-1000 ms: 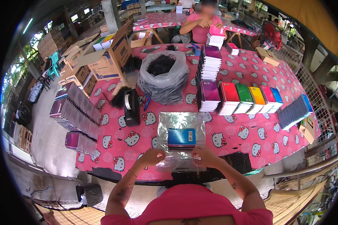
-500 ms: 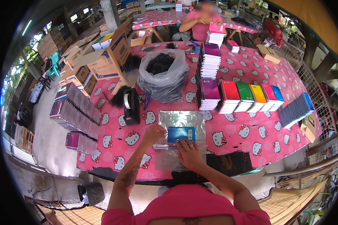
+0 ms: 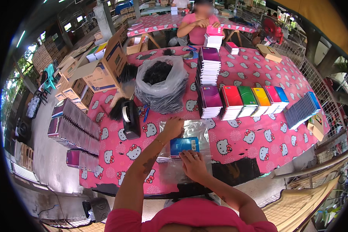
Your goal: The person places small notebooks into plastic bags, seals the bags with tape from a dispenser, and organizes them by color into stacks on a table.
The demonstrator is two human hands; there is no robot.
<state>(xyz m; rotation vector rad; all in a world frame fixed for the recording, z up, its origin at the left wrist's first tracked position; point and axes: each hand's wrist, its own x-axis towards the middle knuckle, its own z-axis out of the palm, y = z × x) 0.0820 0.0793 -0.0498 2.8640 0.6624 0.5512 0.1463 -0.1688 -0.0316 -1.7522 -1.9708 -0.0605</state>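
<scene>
A blue spiral notebook lies inside or under a clear plastic bag on the table in front of me; which of the two I cannot tell. My right hand rests on the notebook's near edge, fingers stretched out. At the bag's far left edge is my left hand, its fingers bent together on the plastic. A black tape dispenser stands to the left, beside a blue pen.
A bulky plastic bag of black coils stands beyond my hands. Coloured notebook stacks line the right, wrapped stacks the left. Cardboard boxes are at the far left. A co-worker handles notebooks across the table.
My left hand has moved from the bag's left side to its far edge, reaching over the plastic. My right hand stays on the notebook. The whole view has shifted slightly.
</scene>
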